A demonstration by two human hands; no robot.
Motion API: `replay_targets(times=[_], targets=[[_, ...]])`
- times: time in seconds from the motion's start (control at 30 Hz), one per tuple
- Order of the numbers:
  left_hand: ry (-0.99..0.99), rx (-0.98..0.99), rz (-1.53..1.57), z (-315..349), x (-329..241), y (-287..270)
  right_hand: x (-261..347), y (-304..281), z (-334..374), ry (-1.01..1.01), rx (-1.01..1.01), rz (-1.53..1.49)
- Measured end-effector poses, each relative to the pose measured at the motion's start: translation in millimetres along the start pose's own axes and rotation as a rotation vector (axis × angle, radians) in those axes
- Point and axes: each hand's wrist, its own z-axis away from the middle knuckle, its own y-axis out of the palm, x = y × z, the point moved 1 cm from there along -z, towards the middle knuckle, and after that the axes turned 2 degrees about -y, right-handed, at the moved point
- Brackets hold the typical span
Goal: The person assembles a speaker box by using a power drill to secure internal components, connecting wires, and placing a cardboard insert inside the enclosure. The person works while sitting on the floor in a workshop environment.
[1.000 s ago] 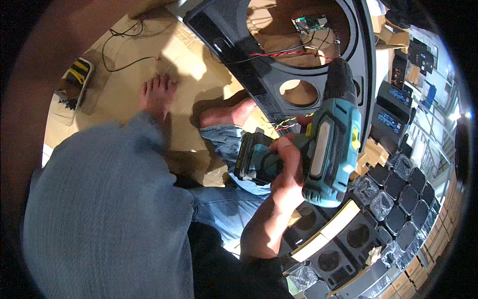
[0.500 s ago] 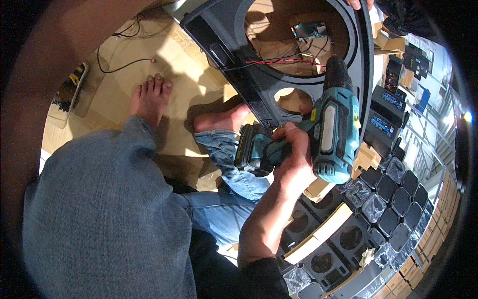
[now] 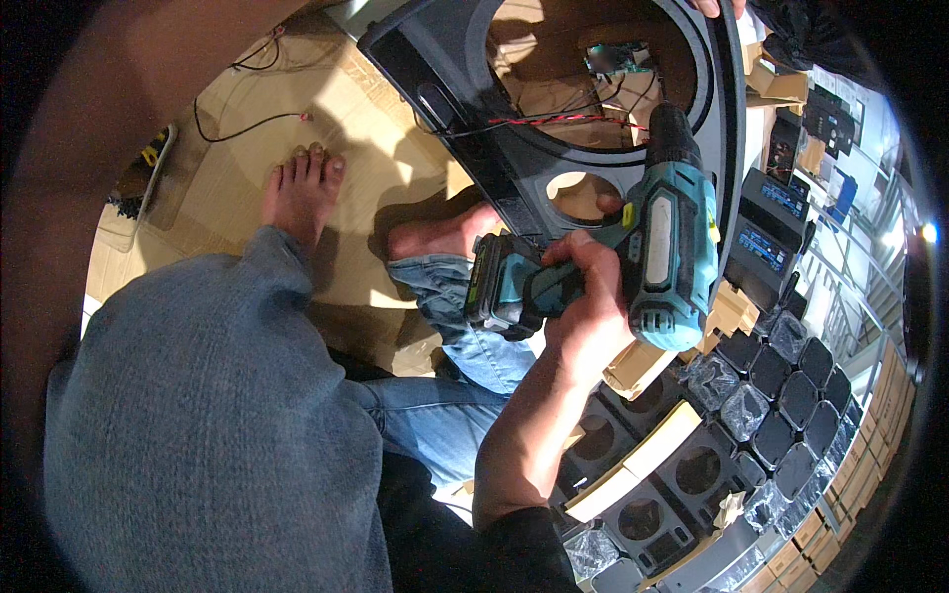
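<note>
Cordless drill (image 3: 667,247) is sitting in the closed right hand (image 3: 593,292), pointing away over the speaker cabinet (image 3: 512,163) near its right edge; the left hand (image 3: 720,7) is showing only fingertips at that edge, hold unclear.

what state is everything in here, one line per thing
right hand: closed around the drill's grip
drill: held up, running or not cannot be told
speaker cabinet: large and small round openings unfilled
twisted red-black wires: strung across the large opening
circuit board: exposed
black cable: lying loose on the floor
</note>
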Motion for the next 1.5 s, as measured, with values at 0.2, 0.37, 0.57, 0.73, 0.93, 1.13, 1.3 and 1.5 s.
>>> replay_targets(times=[0.2, 0.37, 0.57, 0.73, 0.93, 1.13, 1.3, 1.5], targets=[[0.009, -0.010, 0.029, 1, 2, 7, 4, 4, -2, 0.129, -0.020, -0.075], [0.015, -0.015, 0.038, 0, 1, 9, 15, 11, -8, 0.385, -0.126, -0.369], [0.010, -0.017, 0.035, 1, -1, 12, 18, 6, -10, 0.384, -0.092, -0.249], [-0.026, 0.021, 0.075, 0, 0, 10, 13, 2, -14, 0.234, -0.046, -0.125], [-0.012, 0.022, 0.066, -1, -1, 9, 20, 4, -16, 0.116, -0.046, 0.024], [-0.003, 0.017, 0.066, -1, 0, 9, 25, 4, -20, 0.162, -0.009, 0.040], [-0.061, -0.018, 0.123, -3, -3, 26, 21, 4, -21, 0.110, 0.015, 0.082], [-0.029, -0.054, 0.077, -2, -1, 23, 18, 3, -20, 0.068, 0.049, 0.182]])
